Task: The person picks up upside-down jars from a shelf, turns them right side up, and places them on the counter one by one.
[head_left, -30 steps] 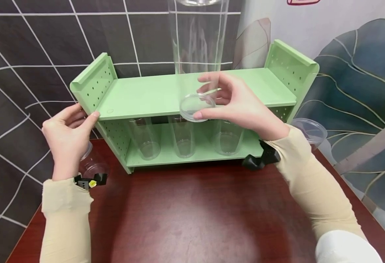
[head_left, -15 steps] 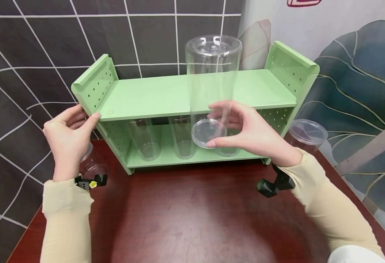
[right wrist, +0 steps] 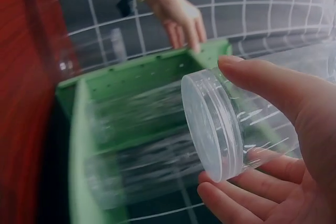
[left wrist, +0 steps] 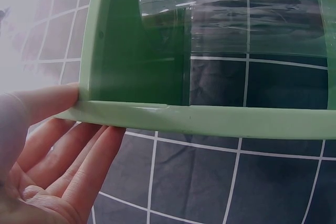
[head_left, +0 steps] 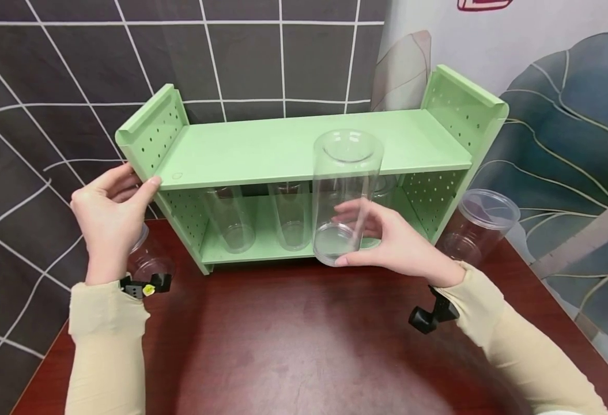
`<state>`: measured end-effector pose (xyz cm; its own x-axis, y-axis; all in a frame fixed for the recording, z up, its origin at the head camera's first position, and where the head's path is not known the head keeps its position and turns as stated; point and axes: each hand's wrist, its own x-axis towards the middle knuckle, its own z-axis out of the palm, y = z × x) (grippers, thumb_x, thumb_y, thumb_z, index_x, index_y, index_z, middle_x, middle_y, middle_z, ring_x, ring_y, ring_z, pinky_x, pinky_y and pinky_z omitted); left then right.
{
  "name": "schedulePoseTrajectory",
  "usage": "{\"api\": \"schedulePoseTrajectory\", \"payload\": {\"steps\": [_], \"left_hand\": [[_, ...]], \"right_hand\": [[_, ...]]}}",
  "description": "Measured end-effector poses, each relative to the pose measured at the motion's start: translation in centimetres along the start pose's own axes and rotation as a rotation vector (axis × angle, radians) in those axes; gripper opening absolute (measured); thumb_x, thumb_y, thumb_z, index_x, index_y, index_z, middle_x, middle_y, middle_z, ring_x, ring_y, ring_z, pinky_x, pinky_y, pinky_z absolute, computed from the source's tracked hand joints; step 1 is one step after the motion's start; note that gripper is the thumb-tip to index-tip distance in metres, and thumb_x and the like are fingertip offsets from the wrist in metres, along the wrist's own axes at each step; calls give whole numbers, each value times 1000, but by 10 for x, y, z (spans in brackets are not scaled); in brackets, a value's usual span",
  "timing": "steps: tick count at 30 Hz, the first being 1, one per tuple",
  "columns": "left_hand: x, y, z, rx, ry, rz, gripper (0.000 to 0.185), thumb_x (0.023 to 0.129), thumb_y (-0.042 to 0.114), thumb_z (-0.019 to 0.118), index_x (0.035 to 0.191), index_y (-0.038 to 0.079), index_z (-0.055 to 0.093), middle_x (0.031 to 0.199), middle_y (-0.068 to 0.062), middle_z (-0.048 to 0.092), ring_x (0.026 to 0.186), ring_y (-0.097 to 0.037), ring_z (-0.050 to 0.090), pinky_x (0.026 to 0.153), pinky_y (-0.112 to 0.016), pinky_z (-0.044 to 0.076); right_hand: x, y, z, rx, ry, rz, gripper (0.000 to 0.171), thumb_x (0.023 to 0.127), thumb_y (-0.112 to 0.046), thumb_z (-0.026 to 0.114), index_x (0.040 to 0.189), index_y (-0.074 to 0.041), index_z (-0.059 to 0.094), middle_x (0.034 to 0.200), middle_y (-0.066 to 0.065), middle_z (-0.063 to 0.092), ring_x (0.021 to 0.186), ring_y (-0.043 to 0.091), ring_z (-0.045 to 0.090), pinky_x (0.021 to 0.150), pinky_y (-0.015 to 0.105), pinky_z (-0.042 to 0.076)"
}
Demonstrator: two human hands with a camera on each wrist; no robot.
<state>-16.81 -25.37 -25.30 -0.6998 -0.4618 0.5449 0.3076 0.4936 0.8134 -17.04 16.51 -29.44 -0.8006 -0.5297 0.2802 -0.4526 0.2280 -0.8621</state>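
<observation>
The right wrist view shows what the head view only hints at: the right hand wraps its thumb over and its fingers under the lower end of a clear plastic jar, close to the flat closed base. From the head view the same jar stands upright in that hand, held in front of the green shelf, its base level with the lower board and above the dark red table. The left wrist view shows the left hand with the thumb lying on top of the shelf's edge and the fingers stretched out beneath it; in the head view this hand grips the shelf's front left corner. The jar holds nothing. Two more clear jars stand on the lower board, also with nothing in them, partly behind the held jar. Another clear jar stands on the table just right of the shelf, and one more sits behind the left wrist, mostly hidden.
</observation>
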Motion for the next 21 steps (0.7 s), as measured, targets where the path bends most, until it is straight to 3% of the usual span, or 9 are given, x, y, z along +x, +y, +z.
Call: {"api": "schedulePoseTrajectory", "payload": {"steps": [3,8,21], "left_hand": [[0,0,0,-1,-1,0,38,81,13,87,117,10,78,93,7,74,81,-1,70,79,-16,56],[0,0,1,-2,-1,1,38,81,13,87,118,10,77,93,7,73,82,-1,70,80,-16,56],[1,-2,1,-24,1,-38,39,81,9,85,119,6,76,90,12,71,80,0,69,80,-16,56]], "right_hand": [[-6,14,4,12,-17,41,55,74,-15,94,116,-6,60,138,6,60,117,18,64,99,33,53],[-14,36,12,46,-30,117,74,73,-17,95,135,-11,56,130,5,65,114,20,66,98,34,54],[-28,85,26,68,-76,176,71,73,-14,94,131,1,56,128,16,64,111,25,67,94,33,56]]}}
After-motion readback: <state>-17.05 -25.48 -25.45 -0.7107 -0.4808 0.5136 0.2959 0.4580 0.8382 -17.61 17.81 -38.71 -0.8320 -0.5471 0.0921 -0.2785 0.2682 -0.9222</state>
